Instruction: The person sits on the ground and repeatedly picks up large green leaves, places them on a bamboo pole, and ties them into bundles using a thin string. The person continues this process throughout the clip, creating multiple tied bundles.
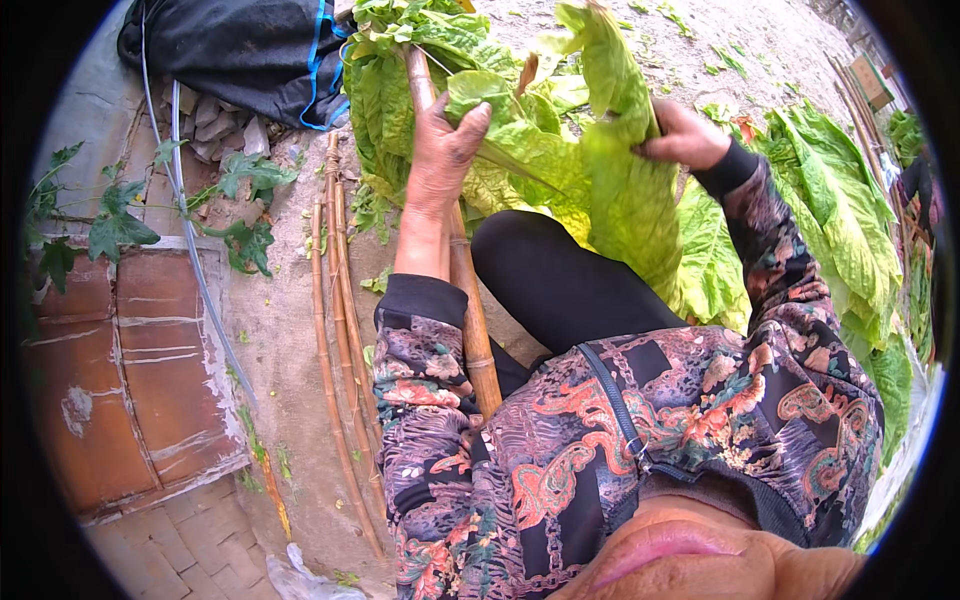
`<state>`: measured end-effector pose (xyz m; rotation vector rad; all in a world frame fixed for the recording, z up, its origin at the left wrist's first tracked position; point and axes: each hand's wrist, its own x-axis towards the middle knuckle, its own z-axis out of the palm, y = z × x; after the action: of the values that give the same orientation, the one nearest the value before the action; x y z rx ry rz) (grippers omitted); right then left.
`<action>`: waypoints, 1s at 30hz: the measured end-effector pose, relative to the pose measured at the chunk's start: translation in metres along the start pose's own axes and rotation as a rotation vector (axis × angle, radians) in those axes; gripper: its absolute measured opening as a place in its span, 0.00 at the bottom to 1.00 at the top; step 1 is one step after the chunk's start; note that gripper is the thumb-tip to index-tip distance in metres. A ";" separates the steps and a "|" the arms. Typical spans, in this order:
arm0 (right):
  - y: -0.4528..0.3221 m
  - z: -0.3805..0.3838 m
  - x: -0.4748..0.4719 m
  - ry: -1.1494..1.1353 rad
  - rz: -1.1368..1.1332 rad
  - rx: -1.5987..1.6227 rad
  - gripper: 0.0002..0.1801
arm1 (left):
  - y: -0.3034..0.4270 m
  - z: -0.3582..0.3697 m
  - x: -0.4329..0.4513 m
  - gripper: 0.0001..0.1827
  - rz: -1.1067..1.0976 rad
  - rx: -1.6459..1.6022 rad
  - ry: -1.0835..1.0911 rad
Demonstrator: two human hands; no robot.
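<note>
My left hand (452, 142) is closed around a bamboo pole (469, 300) and the edge of a large green leaf (480, 90), its thumb over the leaf. The pole runs from beside my torso up into a bunch of hanging leaves (375, 112). A thin cord shows near the pole's upper end. To the right, my right hand (679, 135) grips a long broad green leaf (626, 187) by its side, between thumb and fingers; the leaf hangs over my lap and is partly blurred. More yellow-green leaves lie between the two hands. My black-clad knee is under them.
A pile of large leaves (832, 210) lies at the right. Several thin bamboo poles (341, 315) rest on the ground at the left. Beyond them are a rusty panel (142, 367), a pale hose (195, 255), a leafy vine (120, 221) and a black sheet with blue edging (240, 52) over rubble.
</note>
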<state>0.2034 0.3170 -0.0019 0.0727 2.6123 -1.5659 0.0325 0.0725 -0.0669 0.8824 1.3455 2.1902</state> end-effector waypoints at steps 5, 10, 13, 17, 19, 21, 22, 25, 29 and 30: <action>-0.004 -0.036 0.046 0.093 -0.235 -1.097 0.31 | 0.011 -0.005 0.002 0.21 0.019 -0.036 -0.091; -0.025 0.019 0.078 -0.367 0.060 -0.562 0.29 | 0.018 0.000 -0.005 0.26 0.041 -0.089 -0.040; 0.008 0.046 0.076 -0.612 0.056 -0.229 0.34 | 0.016 0.002 -0.005 0.18 0.009 -0.028 -0.080; 0.004 0.052 0.057 -0.279 -0.149 0.383 0.49 | 0.027 -0.002 -0.010 0.13 0.011 -0.056 -0.012; 0.000 0.066 0.043 -0.185 -0.290 -0.025 0.54 | 0.030 0.003 -0.012 0.13 0.037 -0.040 0.011; -0.004 0.115 0.028 -0.098 -0.235 -0.011 0.53 | 0.029 0.006 -0.006 0.17 -0.023 0.029 -0.025; 0.002 0.126 0.026 -0.061 -0.244 0.006 0.48 | 0.033 0.011 -0.008 0.19 -0.018 -0.008 -0.020; 0.015 0.135 0.030 0.169 -0.277 0.007 0.31 | 0.041 0.010 -0.014 0.25 0.004 0.150 0.021; 0.022 0.046 0.066 0.316 -0.010 -0.061 0.20 | 0.082 -0.017 -0.030 0.35 -0.071 0.776 0.155; 0.048 0.023 0.088 0.314 -0.029 -0.130 0.20 | 0.083 -0.035 -0.037 0.29 -0.085 0.850 0.259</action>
<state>0.1213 0.3188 -0.0636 0.2960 2.9581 -1.4954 0.0319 -0.0097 -0.0150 0.7831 2.4642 1.6722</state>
